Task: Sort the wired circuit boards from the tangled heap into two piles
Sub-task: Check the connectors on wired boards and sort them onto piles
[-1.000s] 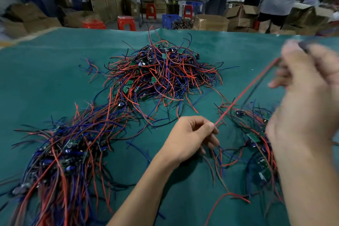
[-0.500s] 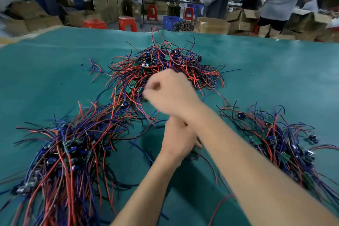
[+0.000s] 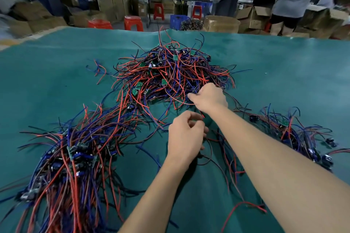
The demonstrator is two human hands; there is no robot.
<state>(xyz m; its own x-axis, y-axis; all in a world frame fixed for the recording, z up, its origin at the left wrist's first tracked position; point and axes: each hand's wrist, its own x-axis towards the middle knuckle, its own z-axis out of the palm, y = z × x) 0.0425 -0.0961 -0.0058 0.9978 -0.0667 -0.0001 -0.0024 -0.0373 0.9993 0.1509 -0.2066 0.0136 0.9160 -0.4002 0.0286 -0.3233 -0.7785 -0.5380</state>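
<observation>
A tangled heap (image 3: 170,73) of small green circuit boards with red, blue and black wires lies at the middle back of the green table (image 3: 56,85). One sorted pile (image 3: 75,157) stretches along the left, another pile (image 3: 299,138) lies at the right. My right hand (image 3: 208,97) reaches into the heap's near right edge and pinches wires there. My left hand (image 3: 186,136) hovers just in front of the heap with curled fingers around thin dark wires.
Loose wires (image 3: 227,157) trail on the cloth between my forearms. Beyond the far table edge stand red stools (image 3: 133,22), cardboard boxes (image 3: 221,23), a blue crate (image 3: 179,21) and people at the back right.
My right hand swung from the right pile across to the heap's near edge and now pinches wires there. My left hand stayed in front, fingers still curled.
</observation>
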